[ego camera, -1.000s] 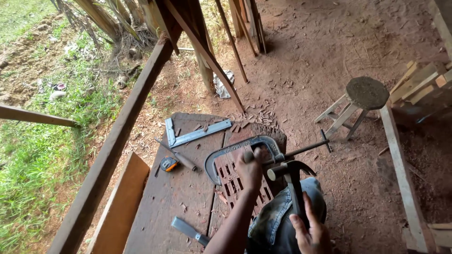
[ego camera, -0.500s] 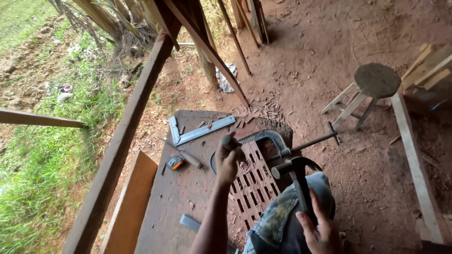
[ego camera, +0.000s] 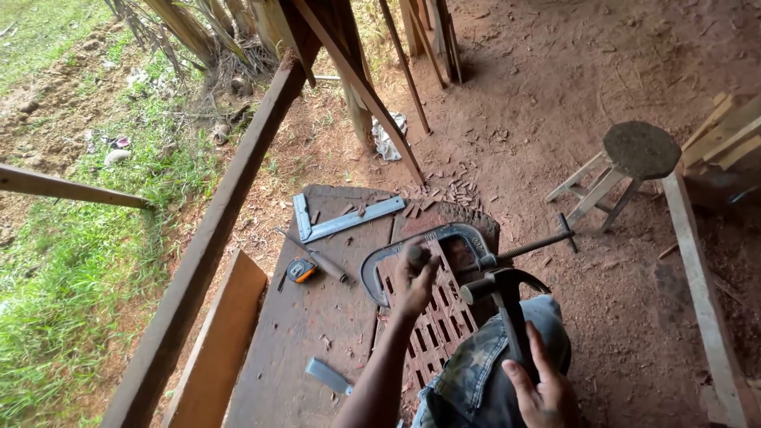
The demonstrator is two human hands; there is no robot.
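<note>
Wooden lattice panel [ego camera: 432,329] lies flat on the table [ego camera: 317,317], pinned at its far end by a grey C-clamp [ego camera: 432,242] whose screw handle [ego camera: 547,242] sticks out right; left hand [ego camera: 412,281] clenched around a chisel [ego camera: 415,255], upright, tip down on the lattice just inside the clamp arch; right hand [ego camera: 539,388] grasping a hammer [ego camera: 499,289] by the lower handle, head level beside the chisel top, not touching it.

Doing it well, my read: chisel kept plumb and inside one slot; short square blows; fingers below the struck end; clamp snug so the lattice can't creep; knee [ego camera: 507,357] sits close under the hammer, so keep swings small.

Rest of the head view: steel square [ego camera: 345,218] at the far edge of the table; orange-black tape measure [ego camera: 301,270] mid-left, thin tool [ego camera: 317,255] just beside it; small grey block [ego camera: 327,375] near edge; stool [ego camera: 626,162] well right on the dirt floor; wood chips past the table's far end; beam [ego camera: 222,230] on the left, grass beyond.

Packages, labels, signs: none readable; only a crumpled pale bag or wrapper [ego camera: 388,135] at a post base, far side.
</note>
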